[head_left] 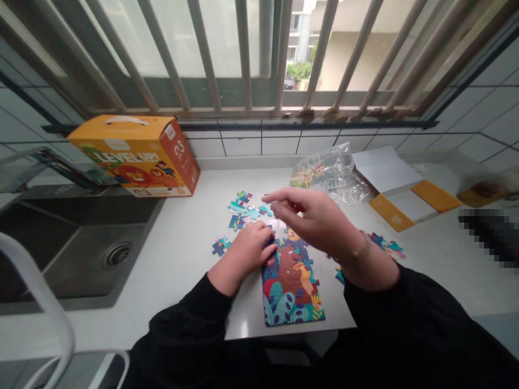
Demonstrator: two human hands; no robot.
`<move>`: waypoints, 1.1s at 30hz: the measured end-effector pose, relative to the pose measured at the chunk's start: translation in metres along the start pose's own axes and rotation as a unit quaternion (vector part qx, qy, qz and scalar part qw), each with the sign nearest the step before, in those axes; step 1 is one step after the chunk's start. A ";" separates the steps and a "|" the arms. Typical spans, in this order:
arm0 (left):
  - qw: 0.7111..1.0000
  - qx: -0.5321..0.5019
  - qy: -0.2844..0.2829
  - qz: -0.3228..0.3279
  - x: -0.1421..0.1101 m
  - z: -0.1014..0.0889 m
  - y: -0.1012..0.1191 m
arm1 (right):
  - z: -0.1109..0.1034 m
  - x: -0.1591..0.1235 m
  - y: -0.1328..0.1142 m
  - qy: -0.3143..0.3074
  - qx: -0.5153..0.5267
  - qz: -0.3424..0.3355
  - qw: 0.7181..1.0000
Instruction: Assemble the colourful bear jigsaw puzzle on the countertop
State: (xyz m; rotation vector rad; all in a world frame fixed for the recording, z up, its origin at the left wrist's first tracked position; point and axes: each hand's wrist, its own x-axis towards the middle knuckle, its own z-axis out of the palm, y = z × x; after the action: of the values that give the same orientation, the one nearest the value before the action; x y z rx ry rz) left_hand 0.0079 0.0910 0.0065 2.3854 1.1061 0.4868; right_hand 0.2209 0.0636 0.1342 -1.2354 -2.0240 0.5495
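A partly joined colourful jigsaw puzzle (291, 292) lies on the white counter (186, 254) in front of me. My left hand (249, 246) rests curled on the puzzle's upper left edge, fingers pressed down on it. My right hand (314, 216) hovers above the puzzle's top, fingers stretched to the left over several loose blue pieces (243, 209); whether a piece sits in its fingertips is unclear. One loose piece (220, 246) lies left of my left hand. More pieces (387, 246) lie to the right, beside my right wrist.
An orange puzzle box (138, 154) stands at the back left, next to a steel sink (77, 243). A clear bag of pieces (328, 173) and an open orange-and-white tray (405, 197) lie at the back right. A barred window runs behind.
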 end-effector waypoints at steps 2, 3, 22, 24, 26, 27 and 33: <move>0.999 0.031 -0.017 0.012 -0.003 0.001 0.000 | 0.030 0.041 0.038 -0.023 -0.126 0.038 0.991; 0.999 0.043 -0.023 0.018 -0.005 0.000 0.000 | 0.042 0.058 0.057 -0.056 -0.182 0.045 0.981; 0.994 -0.023 -0.065 0.080 -0.013 0.011 -0.012 | 0.032 0.069 0.126 -0.090 -0.090 0.119 0.985; 0.995 -0.040 -0.052 0.075 -0.012 0.011 -0.016 | 0.027 0.044 0.126 -0.099 -0.001 0.145 0.984; 0.995 -0.055 -0.040 0.066 -0.012 0.011 -0.019 | 0.029 0.020 0.126 -0.100 0.047 0.138 0.984; 0.996 -0.060 -0.037 0.063 -0.012 0.010 -0.020 | 0.032 0.010 0.125 -0.095 0.057 0.123 0.986; 0.997 -0.050 -0.031 0.056 -0.006 0.001 -0.021 | 0.062 -0.013 0.121 -0.086 0.029 0.069 0.993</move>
State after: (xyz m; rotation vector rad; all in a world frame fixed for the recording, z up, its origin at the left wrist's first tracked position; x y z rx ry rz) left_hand -0.0082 0.0978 -0.0067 2.3667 0.9016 0.4903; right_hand 0.2505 0.1075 0.0086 -1.3390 -2.0568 0.8002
